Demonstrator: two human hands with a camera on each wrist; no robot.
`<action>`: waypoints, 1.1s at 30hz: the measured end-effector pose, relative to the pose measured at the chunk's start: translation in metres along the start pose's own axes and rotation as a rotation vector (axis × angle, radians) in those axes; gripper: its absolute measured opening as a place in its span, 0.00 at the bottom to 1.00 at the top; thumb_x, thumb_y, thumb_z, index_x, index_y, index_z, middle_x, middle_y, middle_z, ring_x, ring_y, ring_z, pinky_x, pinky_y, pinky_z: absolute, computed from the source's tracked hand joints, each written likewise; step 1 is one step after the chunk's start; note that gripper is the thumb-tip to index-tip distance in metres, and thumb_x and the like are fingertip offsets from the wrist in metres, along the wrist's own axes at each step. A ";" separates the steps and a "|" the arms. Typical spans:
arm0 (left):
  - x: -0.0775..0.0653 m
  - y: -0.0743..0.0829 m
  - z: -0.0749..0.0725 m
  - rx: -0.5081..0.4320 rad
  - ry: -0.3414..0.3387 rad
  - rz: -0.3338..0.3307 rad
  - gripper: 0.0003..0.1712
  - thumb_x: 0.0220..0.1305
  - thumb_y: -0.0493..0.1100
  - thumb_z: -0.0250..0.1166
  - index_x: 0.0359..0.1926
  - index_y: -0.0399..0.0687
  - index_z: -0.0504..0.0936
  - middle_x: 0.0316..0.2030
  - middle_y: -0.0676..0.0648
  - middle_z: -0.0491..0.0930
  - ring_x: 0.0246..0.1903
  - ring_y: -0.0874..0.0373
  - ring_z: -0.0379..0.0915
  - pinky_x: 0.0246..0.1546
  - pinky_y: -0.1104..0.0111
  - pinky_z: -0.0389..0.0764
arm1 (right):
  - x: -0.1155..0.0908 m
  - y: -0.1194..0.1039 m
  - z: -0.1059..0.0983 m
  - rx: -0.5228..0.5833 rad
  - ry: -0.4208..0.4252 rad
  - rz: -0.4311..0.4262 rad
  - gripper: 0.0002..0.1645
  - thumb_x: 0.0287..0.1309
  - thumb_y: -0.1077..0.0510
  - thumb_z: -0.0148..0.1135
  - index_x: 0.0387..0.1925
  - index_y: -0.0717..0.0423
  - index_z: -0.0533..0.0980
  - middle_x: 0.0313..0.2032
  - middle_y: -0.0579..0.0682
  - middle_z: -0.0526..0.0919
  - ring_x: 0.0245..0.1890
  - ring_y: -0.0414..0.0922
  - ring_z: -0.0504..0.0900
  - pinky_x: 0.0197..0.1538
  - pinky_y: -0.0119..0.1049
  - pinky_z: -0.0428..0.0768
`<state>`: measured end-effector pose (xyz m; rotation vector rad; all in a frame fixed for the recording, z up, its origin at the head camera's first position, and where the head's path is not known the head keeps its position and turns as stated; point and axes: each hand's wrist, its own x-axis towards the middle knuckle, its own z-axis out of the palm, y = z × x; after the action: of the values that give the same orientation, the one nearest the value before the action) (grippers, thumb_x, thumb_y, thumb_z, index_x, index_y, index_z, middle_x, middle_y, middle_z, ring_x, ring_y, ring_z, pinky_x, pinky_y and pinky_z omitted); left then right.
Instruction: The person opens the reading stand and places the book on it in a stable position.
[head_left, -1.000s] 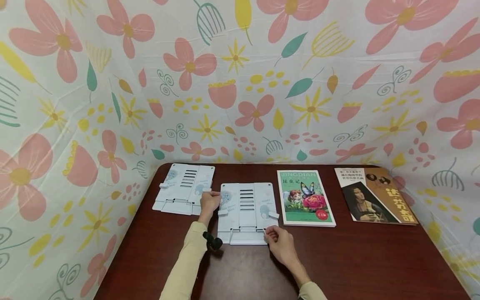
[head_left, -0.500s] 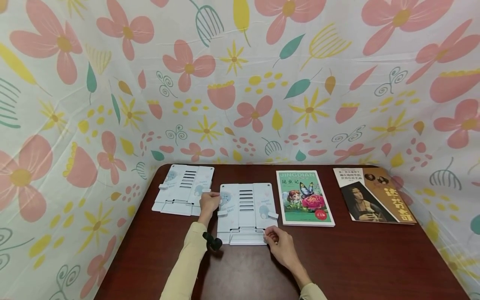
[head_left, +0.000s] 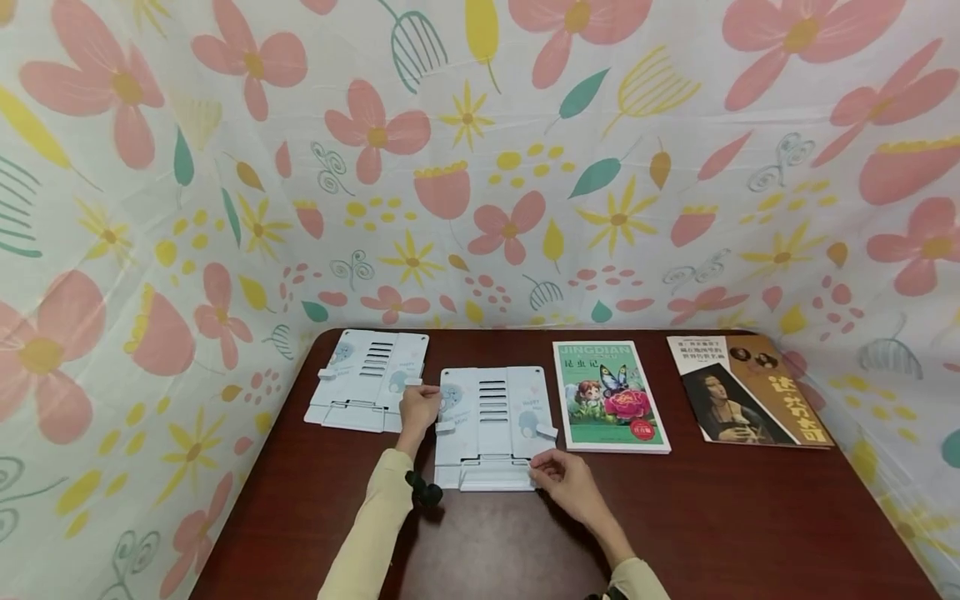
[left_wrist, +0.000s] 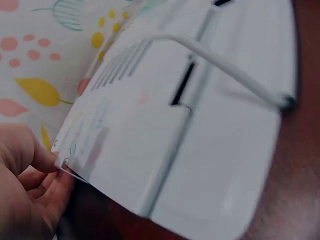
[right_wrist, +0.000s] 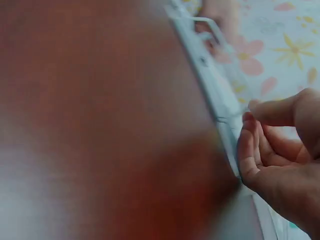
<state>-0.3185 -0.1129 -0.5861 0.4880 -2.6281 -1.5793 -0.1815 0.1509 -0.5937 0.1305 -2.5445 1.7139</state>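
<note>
A white book stand (head_left: 510, 429) with slots and pale blue prints lies folded flat on the table in front of me. My left hand (head_left: 417, 408) pinches its left edge between thumb and fingers; the left wrist view shows the grip at a corner of the panel (left_wrist: 130, 125). At the stand's lower right, my right hand (head_left: 567, 483) has thumb and forefinger together on the end of the white wire bracket (right_wrist: 218, 31), the other fingers curled against the stand's edge. The wire bracket (left_wrist: 225, 65) slants up off the panel in the left wrist view.
A second white book stand (head_left: 360, 390) lies behind my left hand. To the right lie a green children's book (head_left: 592, 433) and a brown and white book with a painted portrait (head_left: 780, 379). A flowered cloth (head_left: 525, 275) hangs around the dark wooden table (head_left: 720, 517).
My right wrist has turned slightly and its forearm has shifted a little to the right. The left hand keeps its grip, and both stands and books lie where they were.
</note>
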 end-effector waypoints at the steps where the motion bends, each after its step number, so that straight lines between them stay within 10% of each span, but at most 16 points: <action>1: -0.001 -0.001 -0.001 0.000 0.000 0.011 0.10 0.67 0.39 0.64 0.45 0.41 0.89 0.42 0.40 0.87 0.41 0.45 0.83 0.37 0.60 0.84 | 0.005 -0.001 -0.004 0.012 0.016 0.023 0.03 0.59 0.68 0.69 0.35 0.62 0.83 0.31 0.53 0.86 0.30 0.35 0.80 0.35 0.26 0.80; 8: -0.005 -0.004 -0.005 -0.003 0.010 0.017 0.11 0.69 0.39 0.64 0.45 0.39 0.88 0.40 0.40 0.86 0.38 0.47 0.83 0.35 0.60 0.83 | 0.055 -0.008 -0.024 -0.067 0.209 0.144 0.09 0.63 0.65 0.64 0.43 0.68 0.83 0.39 0.62 0.86 0.37 0.46 0.83 0.41 0.30 0.81; 18: -0.004 0.001 -0.003 0.019 -0.011 0.023 0.11 0.68 0.39 0.64 0.46 0.40 0.88 0.41 0.41 0.86 0.39 0.48 0.83 0.35 0.61 0.83 | 0.093 -0.016 -0.028 -0.376 0.112 0.207 0.12 0.61 0.64 0.59 0.28 0.67 0.84 0.27 0.59 0.86 0.29 0.52 0.82 0.32 0.44 0.79; 25: -0.006 0.004 -0.002 0.004 -0.019 0.019 0.11 0.69 0.38 0.63 0.47 0.39 0.88 0.42 0.40 0.86 0.40 0.48 0.82 0.38 0.60 0.83 | 0.102 -0.016 -0.030 -0.422 0.099 0.197 0.16 0.57 0.64 0.58 0.15 0.61 0.78 0.16 0.50 0.77 0.19 0.45 0.69 0.24 0.34 0.65; 33: -0.005 0.002 0.002 -0.027 0.040 0.003 0.10 0.67 0.40 0.63 0.43 0.44 0.89 0.39 0.43 0.86 0.38 0.50 0.81 0.36 0.62 0.80 | 0.103 -0.015 -0.033 -0.303 0.041 0.283 0.11 0.57 0.63 0.59 0.24 0.66 0.82 0.23 0.55 0.82 0.24 0.46 0.75 0.28 0.36 0.71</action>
<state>-0.3143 -0.1091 -0.5844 0.5091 -2.5740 -1.5841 -0.2817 0.1727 -0.5563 -0.2910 -2.8623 1.3598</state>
